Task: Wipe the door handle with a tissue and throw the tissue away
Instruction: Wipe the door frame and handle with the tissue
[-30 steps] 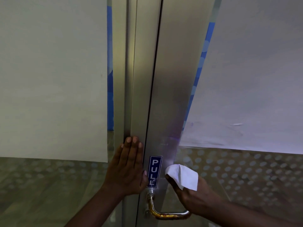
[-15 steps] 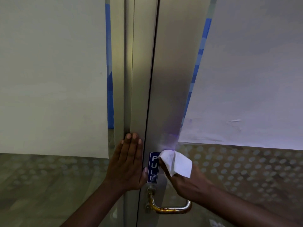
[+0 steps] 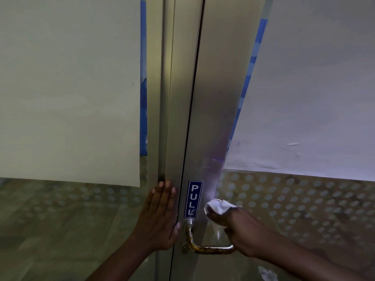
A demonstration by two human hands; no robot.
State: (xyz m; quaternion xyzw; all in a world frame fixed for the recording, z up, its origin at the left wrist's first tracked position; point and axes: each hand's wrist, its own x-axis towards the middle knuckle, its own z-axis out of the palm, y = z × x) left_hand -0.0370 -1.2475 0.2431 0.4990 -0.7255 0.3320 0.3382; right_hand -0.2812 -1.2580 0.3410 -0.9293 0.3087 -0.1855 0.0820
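Steel door (image 3: 215, 98): my left hand (image 3: 160, 216) flat at nine o'clock, right hand (image 3: 243, 234) clutching tissue (image 3: 218, 206); it may snag on the rusty handle (image 3: 207, 249).

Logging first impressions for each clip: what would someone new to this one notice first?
Probably the blue PULL sign on the metal door frame, low in the middle. Just right of it, the right hand clutches a white tissue above the stained, curved door handle. The left hand lies flat against the frame, left of the sign.
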